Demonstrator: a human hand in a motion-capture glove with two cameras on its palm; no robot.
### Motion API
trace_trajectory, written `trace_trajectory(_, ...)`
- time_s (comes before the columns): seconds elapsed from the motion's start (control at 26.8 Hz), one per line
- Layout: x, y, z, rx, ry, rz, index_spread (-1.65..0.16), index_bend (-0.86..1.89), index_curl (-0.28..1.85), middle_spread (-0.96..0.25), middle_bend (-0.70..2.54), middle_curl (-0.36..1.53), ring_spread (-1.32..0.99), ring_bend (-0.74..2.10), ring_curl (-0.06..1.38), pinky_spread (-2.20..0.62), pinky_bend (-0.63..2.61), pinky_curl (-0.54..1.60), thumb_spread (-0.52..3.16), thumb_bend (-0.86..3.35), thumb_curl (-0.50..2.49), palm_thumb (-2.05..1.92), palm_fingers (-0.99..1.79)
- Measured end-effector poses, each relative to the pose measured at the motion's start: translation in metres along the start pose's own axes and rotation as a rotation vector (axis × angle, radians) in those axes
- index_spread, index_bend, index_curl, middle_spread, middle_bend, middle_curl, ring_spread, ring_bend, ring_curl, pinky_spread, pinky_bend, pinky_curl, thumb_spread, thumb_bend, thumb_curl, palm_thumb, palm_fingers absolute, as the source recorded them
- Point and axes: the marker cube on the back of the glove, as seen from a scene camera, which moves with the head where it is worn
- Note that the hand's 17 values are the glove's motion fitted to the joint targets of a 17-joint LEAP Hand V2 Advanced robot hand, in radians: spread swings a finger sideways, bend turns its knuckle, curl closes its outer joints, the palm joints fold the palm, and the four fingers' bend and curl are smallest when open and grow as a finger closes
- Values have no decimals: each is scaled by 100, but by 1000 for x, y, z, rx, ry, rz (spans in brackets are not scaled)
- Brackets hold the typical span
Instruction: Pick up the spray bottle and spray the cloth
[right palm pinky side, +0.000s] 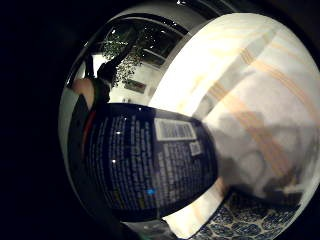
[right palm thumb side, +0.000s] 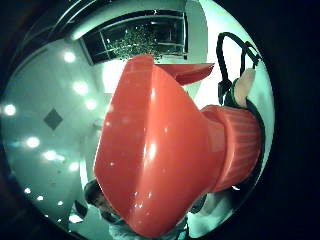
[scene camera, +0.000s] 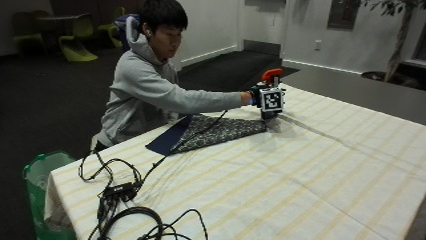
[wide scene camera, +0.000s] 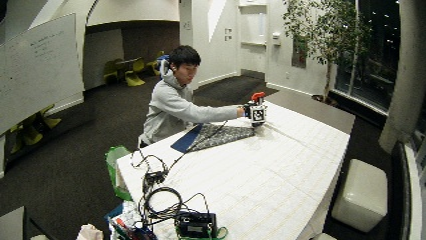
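Our gloved right hand (scene camera: 256, 96) is out at arm's length over the table (scene camera: 319, 165), wrapped round the bottle (scene camera: 269, 95), which stands upright just past the far corner of the cloth (scene camera: 213, 131). From outside we cannot tell whether its base touches the tablecloth or sits just above it. The bottle's red spray head (scene camera: 271, 75) shows above the hand; from the thumb side of the palm that head (right palm thumb side: 150, 160) and its ribbed red collar (right palm thumb side: 237, 150) fill most of what we see, with a fingertip (right palm thumb side: 243, 86) beside the collar. From the little-finger side we see the bottle's dark body (right palm pinky side: 150, 167) close against the palm, its label carrying small print and a barcode (right palm pinky side: 175, 130), and beyond it the cream cloth with yellow stripes that covers the table (right palm pinky side: 260, 100), plus an edge of the patterned blue cloth (right palm pinky side: 235, 217). That cloth lies flat, between the bottle and the person's grey sleeve (scene camera: 193, 102), one dark blue corner folded toward the near table edge.
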Motion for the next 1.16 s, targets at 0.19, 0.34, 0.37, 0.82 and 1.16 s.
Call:
trace_trajectory(0.19,-8,3,-6,-34,23,8,-23,17,50,-10,46,44,-19,37,42,-10,21,34,26,-3,74,107,112)
trace_trajectory(0.34,-11,-6,-12,22,91,14,-27,9,45,-11,34,41,-18,37,41,-11,27,36,34,-4,73,106,104)
trace_trajectory(0.37,-15,-3,-14,-5,89,16,-28,8,44,-11,32,41,-18,38,41,-10,28,36,38,-4,73,105,101)
trace_trajectory(0.82,-51,48,-49,-16,89,17,-35,2,28,-7,17,35,-10,31,39,5,47,42,68,-5,61,88,30)
trace_trajectory(1.16,-43,160,-93,-289,610,32,-36,11,23,-4,22,35,-5,28,35,13,47,39,77,-4,56,86,21)
